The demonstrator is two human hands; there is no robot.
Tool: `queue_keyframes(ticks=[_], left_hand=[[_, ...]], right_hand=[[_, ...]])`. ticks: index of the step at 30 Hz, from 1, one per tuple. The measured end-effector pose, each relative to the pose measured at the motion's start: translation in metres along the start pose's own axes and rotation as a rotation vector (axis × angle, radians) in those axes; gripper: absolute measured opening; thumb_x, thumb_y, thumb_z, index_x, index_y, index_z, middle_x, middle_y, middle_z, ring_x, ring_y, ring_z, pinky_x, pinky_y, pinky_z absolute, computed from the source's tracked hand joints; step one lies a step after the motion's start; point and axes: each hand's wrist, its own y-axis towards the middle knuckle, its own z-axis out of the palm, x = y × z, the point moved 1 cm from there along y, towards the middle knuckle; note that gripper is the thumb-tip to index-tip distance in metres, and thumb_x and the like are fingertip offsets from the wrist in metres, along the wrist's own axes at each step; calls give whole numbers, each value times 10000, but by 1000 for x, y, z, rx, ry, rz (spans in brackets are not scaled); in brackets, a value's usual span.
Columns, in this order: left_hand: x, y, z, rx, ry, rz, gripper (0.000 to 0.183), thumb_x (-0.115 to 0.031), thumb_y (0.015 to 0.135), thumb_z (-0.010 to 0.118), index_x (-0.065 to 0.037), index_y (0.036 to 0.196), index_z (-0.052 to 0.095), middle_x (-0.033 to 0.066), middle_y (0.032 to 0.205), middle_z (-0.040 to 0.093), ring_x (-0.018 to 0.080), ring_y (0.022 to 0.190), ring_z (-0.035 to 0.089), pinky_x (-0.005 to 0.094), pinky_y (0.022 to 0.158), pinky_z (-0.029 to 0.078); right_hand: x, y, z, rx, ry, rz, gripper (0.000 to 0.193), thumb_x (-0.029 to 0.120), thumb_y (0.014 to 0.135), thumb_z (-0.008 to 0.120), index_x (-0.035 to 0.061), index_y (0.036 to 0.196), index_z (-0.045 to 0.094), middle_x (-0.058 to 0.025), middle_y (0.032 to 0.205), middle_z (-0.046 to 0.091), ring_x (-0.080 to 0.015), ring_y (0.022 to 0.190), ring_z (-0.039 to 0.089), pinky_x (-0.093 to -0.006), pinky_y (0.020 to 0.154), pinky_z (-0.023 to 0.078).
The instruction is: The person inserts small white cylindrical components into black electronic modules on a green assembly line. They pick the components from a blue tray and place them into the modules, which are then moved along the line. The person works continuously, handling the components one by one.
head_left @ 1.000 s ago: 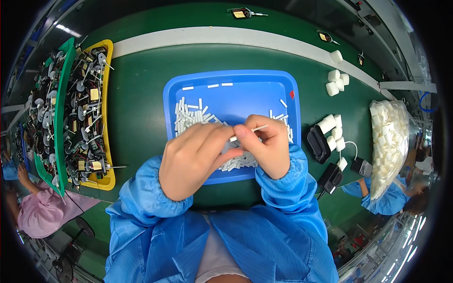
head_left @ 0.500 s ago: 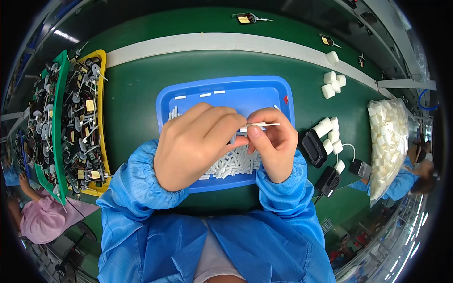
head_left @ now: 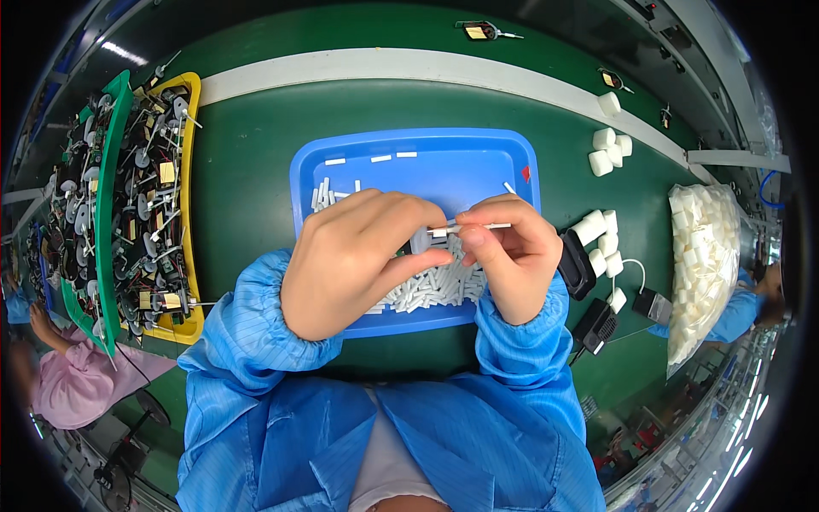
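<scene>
Above the blue tray (head_left: 409, 135), my left hand (head_left: 345, 260) is closed round a small device with a translucent grey disc (head_left: 421, 241) and a thin shaft; most of its body is hidden by the fingers. My right hand (head_left: 519, 256) pinches a thin white stick-like piece (head_left: 497, 226) between thumb and forefinger. That piece lines up with the shaft coming from the disc; whether it sits over the shaft I cannot tell. Short white tubes (head_left: 431, 288) lie heaped in the tray beneath both hands, with several scattered along its far side.
At left, a yellow bin (head_left: 193, 256) and a green bin (head_left: 111, 213) are piled with similar devices. Right of the tray are white foam cylinders (head_left: 601, 162), a black open case (head_left: 577, 266), a black box (head_left: 594, 327) and a bag of white cylinders (head_left: 704, 264). A device (head_left: 479, 32) lies beyond the white strip.
My right hand has shifted slightly right, away from the left hand. More of the grey disc and shaft shows between them. The whole view has shifted a little.
</scene>
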Motion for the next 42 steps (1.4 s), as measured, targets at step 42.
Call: queue_keyframes(ticks=[42], left_hand=[[274,121,-124,-52,1096,-704,264,-256,767,712,-166,1014,685,144,1032,607,326,972,591,404,836,498]], right_hand=[[-28,12,4,193,-688,-206,103,23,825,608,10,915,657,-103,855,654,-234,710,632,-313,592,494]])
